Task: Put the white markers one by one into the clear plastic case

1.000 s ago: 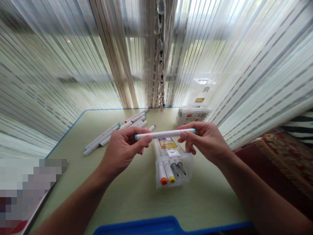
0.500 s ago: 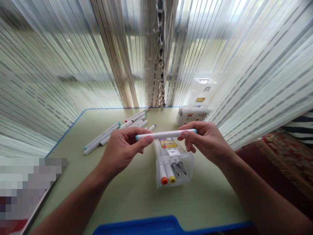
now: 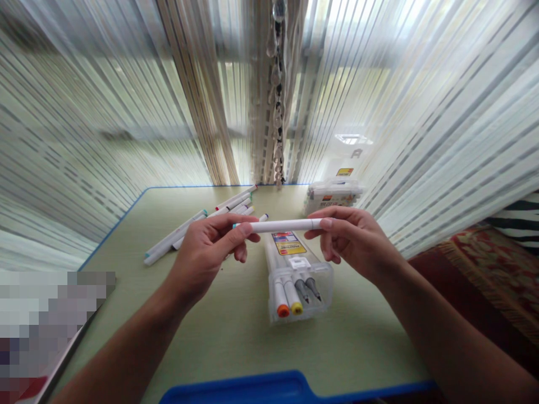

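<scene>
Above the case (image 3: pixel 300 262): one marker (image 3: pixel 282 225), pinched between thumb and fingers at either end by left hand (image 3: pixel 204 247) and right hand (image 3: pixel 353 233); right tip covered. Left of the case, farther back: loose markers (image 3: pixel 172 238), partly masked, count unclear. Right of it, farther back: box (image 3: pixel 334 196), base partly behind the right hand, print illegible. Inside: orange end (image 3: pixel 283 310), yellow end (image 3: pixel 297 308), two grey tips (image 3: pixel 312 287).

Daylight through pale string curtains (image 3: pixel 421 123), clear hanging beads (image 3: pixel 277 92) at far centre, blue-edged green table (image 3: pixel 206 331), fringed patterned cloth (image 3: pixel 497 269) at right
</scene>
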Tool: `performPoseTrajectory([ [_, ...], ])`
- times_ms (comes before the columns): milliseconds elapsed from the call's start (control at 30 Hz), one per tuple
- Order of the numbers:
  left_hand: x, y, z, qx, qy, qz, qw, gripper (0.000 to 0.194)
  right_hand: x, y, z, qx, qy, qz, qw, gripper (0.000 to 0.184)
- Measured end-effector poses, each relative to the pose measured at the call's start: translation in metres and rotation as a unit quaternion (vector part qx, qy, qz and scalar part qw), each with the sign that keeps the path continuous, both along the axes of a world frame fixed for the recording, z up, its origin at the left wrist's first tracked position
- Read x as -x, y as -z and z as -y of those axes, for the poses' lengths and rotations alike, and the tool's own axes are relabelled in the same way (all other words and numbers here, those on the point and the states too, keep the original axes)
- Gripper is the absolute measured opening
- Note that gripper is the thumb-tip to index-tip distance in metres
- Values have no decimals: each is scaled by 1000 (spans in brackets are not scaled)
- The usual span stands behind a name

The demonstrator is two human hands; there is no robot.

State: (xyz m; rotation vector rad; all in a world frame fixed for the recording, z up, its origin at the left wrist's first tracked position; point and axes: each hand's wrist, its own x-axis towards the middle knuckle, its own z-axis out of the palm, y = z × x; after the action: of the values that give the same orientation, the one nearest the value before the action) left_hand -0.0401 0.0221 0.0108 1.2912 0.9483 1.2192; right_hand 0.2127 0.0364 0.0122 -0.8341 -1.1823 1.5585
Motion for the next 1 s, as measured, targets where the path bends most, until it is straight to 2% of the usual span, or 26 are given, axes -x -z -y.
performPoseTrajectory([
  [433,0,-5,0,56,19,95,994,19,-5,0,-1,23,-23,-40,999,23],
  [733,-1,-6,0,71,20,104,992,20,-5,2,-2,39,-37,-63,997,27],
  [1000,-1,-4,-1,57,12,76,995,20,-6,3,-3,40,-32,-55,997,29],
])
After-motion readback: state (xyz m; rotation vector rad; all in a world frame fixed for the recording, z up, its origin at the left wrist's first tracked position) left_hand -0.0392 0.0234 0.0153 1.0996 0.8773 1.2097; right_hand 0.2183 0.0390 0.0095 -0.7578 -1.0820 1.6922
